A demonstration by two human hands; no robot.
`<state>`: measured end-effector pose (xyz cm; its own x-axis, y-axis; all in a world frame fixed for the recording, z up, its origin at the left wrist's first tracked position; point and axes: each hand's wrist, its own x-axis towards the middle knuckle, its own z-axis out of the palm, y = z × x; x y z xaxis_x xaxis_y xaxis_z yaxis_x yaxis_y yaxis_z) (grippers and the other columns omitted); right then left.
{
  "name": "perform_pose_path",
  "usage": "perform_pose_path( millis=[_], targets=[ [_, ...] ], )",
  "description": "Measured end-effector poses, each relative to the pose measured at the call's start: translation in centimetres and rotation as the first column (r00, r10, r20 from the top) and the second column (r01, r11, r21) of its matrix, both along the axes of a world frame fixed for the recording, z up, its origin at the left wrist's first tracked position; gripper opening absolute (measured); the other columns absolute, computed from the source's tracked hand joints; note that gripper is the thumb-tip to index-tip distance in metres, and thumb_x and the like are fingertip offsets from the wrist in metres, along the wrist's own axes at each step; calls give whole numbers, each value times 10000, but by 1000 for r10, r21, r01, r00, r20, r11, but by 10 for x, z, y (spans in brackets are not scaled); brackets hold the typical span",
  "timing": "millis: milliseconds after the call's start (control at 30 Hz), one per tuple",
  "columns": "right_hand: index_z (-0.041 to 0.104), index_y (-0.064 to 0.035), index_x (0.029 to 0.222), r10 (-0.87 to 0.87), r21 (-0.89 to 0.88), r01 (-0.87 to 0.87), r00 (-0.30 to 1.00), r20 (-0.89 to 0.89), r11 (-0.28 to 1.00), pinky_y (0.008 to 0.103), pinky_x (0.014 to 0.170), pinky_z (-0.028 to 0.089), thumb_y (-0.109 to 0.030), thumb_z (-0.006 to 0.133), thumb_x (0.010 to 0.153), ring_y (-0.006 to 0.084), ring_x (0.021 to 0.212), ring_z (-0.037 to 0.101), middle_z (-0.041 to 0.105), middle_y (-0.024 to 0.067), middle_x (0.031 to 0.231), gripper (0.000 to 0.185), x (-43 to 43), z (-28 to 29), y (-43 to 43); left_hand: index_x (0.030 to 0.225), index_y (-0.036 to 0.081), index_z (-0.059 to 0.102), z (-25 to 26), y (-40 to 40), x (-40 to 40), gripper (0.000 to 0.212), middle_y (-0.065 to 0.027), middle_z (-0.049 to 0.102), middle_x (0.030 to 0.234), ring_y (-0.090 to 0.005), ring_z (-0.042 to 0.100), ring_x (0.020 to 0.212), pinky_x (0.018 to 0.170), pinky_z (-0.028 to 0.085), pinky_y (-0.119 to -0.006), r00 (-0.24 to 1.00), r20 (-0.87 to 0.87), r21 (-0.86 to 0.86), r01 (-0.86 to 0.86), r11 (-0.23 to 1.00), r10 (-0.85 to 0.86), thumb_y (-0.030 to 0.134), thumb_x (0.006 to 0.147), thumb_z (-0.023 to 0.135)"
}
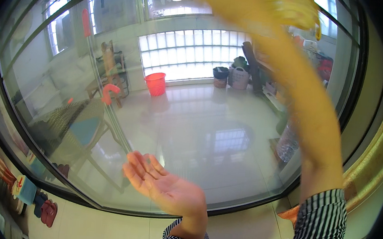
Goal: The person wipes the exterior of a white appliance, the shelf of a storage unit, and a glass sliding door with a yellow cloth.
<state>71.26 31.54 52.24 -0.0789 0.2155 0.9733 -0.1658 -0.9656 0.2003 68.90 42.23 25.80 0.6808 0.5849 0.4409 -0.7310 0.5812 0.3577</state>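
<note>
My right arm reaches up across the view, and my right hand [237,4], blurred at the top edge, is on a yellow cloth [298,9]. The cloth is bunched in front of the upper part of a glass sliding door [187,167]; whether it touches the pane cannot be told. Lower down, my left hand [168,187] is held palm up before the glass with its fingers loosely bent and nothing seen in it. A slim pole [95,65] with a red grip and a red hook slants down to a point behind its fingertips.
Through the glass I see a tiled floor, a red bucket [155,84], a wicker chair [71,122], a bin [220,77] and a pale basket [238,78]. On the near side, red slippers [48,213] and a blue stool [24,189] stand at left; a gold curtain [365,182] hangs at right.
</note>
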Motion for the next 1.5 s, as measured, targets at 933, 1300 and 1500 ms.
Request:
perform_pose_path(
  millis=[933,1300,1500],
  targets=[
    [681,-90,1216,377,293,-238,542,-751,926,434,927,505,-283,627,890,306,1000,667,713,86,1097,383,-9,-302,-4,1489,-3,372,35,4,-20,457,-180,398,1563,-318,355,1471,1253,239,-484,990,138,-174,21,985,4,134,1054,397],
    [506,-42,1343,-36,532,261,918,-396,805,403,1018,423,-309,650,931,287,1140,550,584,108,1223,511,-146,-343,-245,1429,-19,440,32,-15,-26,442,-190,489,1491,-336,422,1428,1227,274,-490,974,214,21,-75,997,69,123,1011,440],
    [464,23,1387,-112,809,-70,980,166,584,430,1098,369,-134,497,1003,314,1243,511,546,153,1354,416,-99,-411,-257,1427,-6,448,24,-13,-9,436,-199,490,1494,-342,426,1429,1227,268,-484,965,250,186,-129,974,80,150,1020,429]
  ],
)
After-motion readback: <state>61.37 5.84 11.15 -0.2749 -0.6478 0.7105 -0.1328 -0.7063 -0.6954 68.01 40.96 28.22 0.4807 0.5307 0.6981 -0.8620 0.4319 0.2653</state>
